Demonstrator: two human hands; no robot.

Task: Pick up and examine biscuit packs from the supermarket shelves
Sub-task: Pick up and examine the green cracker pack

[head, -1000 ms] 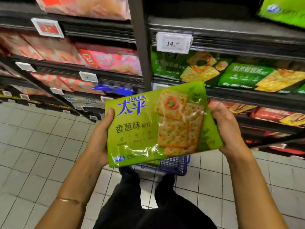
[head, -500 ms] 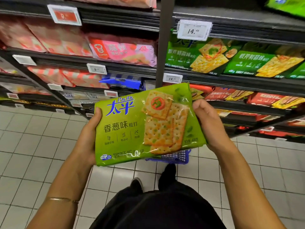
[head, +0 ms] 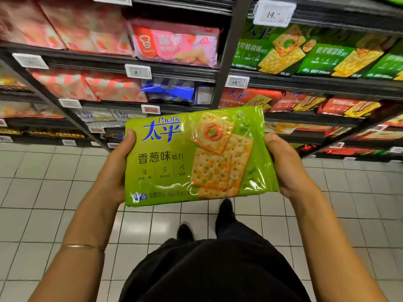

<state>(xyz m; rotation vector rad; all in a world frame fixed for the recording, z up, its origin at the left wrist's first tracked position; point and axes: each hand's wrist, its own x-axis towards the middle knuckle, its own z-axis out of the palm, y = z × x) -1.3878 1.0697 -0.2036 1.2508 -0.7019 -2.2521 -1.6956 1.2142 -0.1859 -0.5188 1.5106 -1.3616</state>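
Note:
A light green biscuit pack with blue lettering and pictured crackers is held flat in front of me, front face up. My left hand grips its left edge, thumb on top. My right hand grips its right edge, thumb on the front near the upper corner. The fingers of both hands are hidden behind the pack.
Dark shelves run across the top, with pink packs at left, dark green packs and red packs at right, and white price tags. Below is a white tiled floor; my dark trousers and shoes show underneath.
The pack has levelled out and come lower and more central in the view. The view has shifted so more shelf shows; the blue basket under the pack is no longer seen.

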